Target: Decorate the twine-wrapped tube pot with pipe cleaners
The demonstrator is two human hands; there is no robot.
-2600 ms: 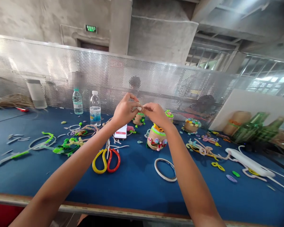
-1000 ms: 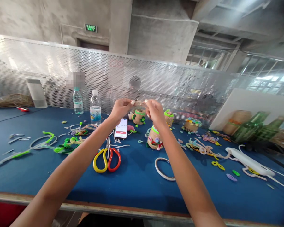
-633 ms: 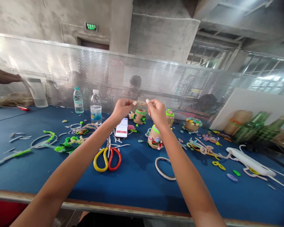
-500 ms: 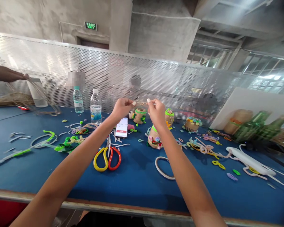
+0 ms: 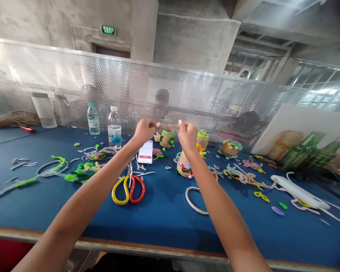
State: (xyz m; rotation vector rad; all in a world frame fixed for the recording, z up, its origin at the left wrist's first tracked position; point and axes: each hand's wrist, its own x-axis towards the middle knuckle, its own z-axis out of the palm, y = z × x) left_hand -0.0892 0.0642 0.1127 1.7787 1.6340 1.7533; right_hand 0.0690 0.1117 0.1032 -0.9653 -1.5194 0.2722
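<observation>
My left hand [image 5: 145, 130] and my right hand [image 5: 187, 134] are raised above the blue table [image 5: 164, 223], each pinching one end of a short pale strand [image 5: 169, 125] stretched taut between them. Below the hands stand small twine-wrapped jars trimmed with coloured loops: one [image 5: 167, 138] behind the strand, one [image 5: 184, 169] just under my right wrist, and one [image 5: 202, 138] to the right. A phone [image 5: 146, 152] lies under my left wrist. Yellow and red scissors [image 5: 128, 187] rest nearer the front edge.
Two water bottles [image 5: 114, 128] stand at the back left by a perforated metal screen [image 5: 73, 83]. Loose pipe cleaners [image 5: 56, 168] litter the left side, a white ring [image 5: 195, 196] lies in the middle, a white power strip [image 5: 299, 192] and green bottles [image 5: 308, 153] sit at the right.
My hands have drawn apart from touching, stretching the strand between them. Another person's hand appeared at the far left with fibres and has gone out of view again.
</observation>
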